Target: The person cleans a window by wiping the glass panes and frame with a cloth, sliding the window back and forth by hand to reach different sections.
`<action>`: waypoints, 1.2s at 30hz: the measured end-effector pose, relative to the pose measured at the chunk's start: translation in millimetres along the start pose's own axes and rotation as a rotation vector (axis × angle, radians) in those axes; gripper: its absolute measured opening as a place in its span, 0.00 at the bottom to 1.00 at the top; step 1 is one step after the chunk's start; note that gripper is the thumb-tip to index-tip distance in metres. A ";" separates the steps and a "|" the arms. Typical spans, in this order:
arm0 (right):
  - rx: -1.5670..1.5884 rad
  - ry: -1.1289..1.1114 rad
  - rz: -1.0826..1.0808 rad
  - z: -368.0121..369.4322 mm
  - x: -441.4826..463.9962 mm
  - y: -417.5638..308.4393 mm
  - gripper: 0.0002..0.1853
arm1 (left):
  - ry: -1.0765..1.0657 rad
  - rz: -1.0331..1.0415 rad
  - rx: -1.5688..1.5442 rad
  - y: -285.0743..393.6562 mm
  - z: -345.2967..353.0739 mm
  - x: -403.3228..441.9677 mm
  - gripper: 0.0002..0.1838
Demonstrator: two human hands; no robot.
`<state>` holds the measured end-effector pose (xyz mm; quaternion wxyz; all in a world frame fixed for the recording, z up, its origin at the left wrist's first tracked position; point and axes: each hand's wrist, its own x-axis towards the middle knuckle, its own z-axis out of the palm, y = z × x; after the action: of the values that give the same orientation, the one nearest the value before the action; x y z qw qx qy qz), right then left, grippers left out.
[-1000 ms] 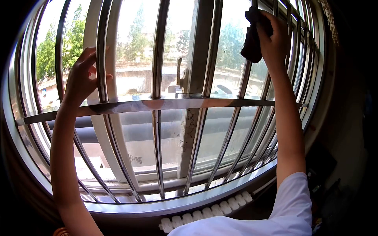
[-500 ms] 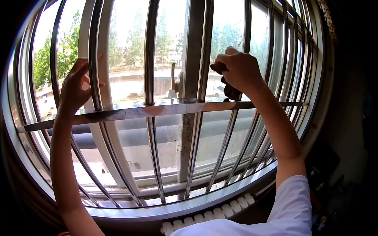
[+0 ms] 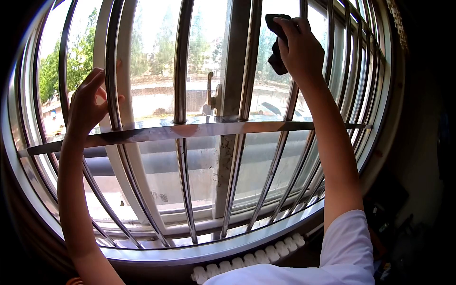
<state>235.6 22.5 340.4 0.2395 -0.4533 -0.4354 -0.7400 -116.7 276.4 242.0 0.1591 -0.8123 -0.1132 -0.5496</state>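
Observation:
My right hand (image 3: 303, 51) is closed on a dark cloth (image 3: 278, 64), raised in the upper right part of the window. The cloth hangs in folds beside a vertical metal bar (image 3: 291, 107); whether it touches the bar or the glass behind, I cannot tell. My left hand (image 3: 89, 102) reaches through the grille at the left. Its thumb and fingers are apart and pass behind another upright bar (image 3: 113, 57), whose front stays uncovered. That bar partly hides the fingers, against the pale window frame (image 3: 124, 52).
A flat metal crossbar (image 3: 204, 129) runs across the grille below both hands. Behind the bars is a window handle (image 3: 209, 92) on a dirty middle frame. The sill (image 3: 190, 255) curves along the bottom, with a white radiator (image 3: 249, 260) under it.
My right hand has moved up with the cloth, away from the crossbar. My left hand stays at its bar in almost the same pose.

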 end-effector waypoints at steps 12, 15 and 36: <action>0.116 0.241 0.027 3.8 5.3 12.0 0.20 | 0.039 -0.049 0.006 0.0 3.2 -2.1 0.40; 0.046 -0.665 0.008 2.5 -6.4 -2.2 0.18 | -0.004 -0.072 0.021 -0.3 -2.0 -2.8 0.37; 0.569 -0.075 0.199 -135.2 -182.3 -83.8 0.17 | 0.086 0.020 -0.068 -33.2 7.2 8.1 0.18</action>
<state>196.8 -59.0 115.9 0.4118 -0.4353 -0.5873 -0.5441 -119.5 309.9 251.5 0.1417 -0.7938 -0.0793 -0.5860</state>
